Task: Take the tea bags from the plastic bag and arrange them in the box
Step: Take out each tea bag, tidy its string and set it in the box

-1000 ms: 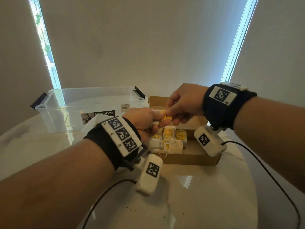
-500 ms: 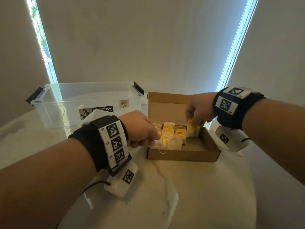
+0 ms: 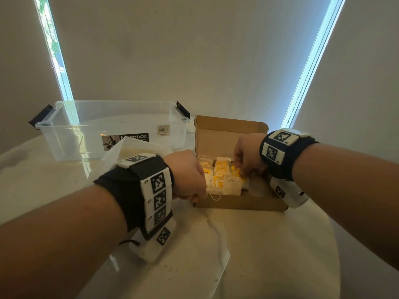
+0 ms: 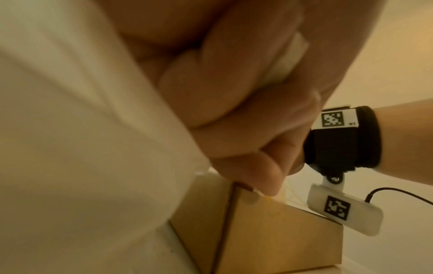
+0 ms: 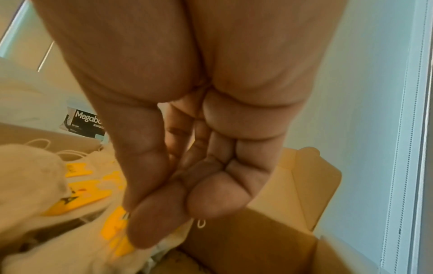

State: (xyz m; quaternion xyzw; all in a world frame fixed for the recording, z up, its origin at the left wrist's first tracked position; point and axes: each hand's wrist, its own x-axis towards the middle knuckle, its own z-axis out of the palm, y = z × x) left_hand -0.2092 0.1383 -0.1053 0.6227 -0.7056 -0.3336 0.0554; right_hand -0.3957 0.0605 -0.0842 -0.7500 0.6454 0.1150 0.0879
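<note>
Since half a second ago, both hands have dropped lower; right hand [image 3: 246, 156] has gone deeper into the box [image 3: 241, 203], left hand [image 3: 186, 175] has barely shifted at the box's left end.

Left hand: fingers [image 4: 211, 89] curled into a fist. Wrist view shows something white [image 4: 286, 57] clamped between them, can't tell what it is. Lowest fingertip sits at the box's top corner edge. Plastic bag [image 3: 131, 151] lies just behind this wrist, touching it as far as I can see.

Right hand: fingers [image 5: 150, 218] straight and pressed together, thumb against them, tips down on a tea bag [image 5: 114, 228] with a yellow tag at the right end of the pile. It looks like a pinch on that tag, but the contact is half hidden.

Counts: one cardboard box, lid flap up. Tea bags [image 3: 222, 178] fill its left half, right half bare cardboard; I can make out roughly six, overlap makes an exact count impossible. One loose string hangs over the near left wall.

Further back: one clear plastic bin [image 3: 90, 134] on the table [image 3: 259, 255], left of the box.
</note>
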